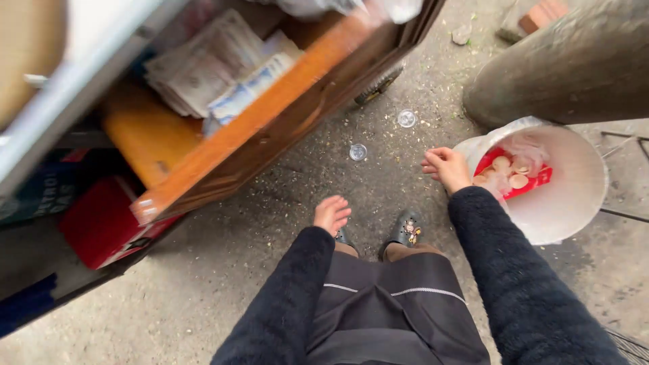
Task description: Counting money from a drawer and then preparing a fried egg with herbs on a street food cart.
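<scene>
I stand on a concrete floor and look down at my dark shorts and two dark shoes (405, 230). My left hand (331, 213) hangs loose in front of my left knee, fingers curled, and holds nothing. My right hand (446, 167) is curled shut just left of a white bucket (574, 196), with nothing visible in it. The bucket holds a red bag and pale round pieces (507, 177). Both arms wear black fuzzy sleeves.
An open wooden drawer (270, 115) with stacked papers (203, 67) juts out at the upper left, red boxes (101, 223) beneath it. Two small clear lids (357, 152) lie on the floor ahead. A thick grey post (568, 67) rises behind the bucket.
</scene>
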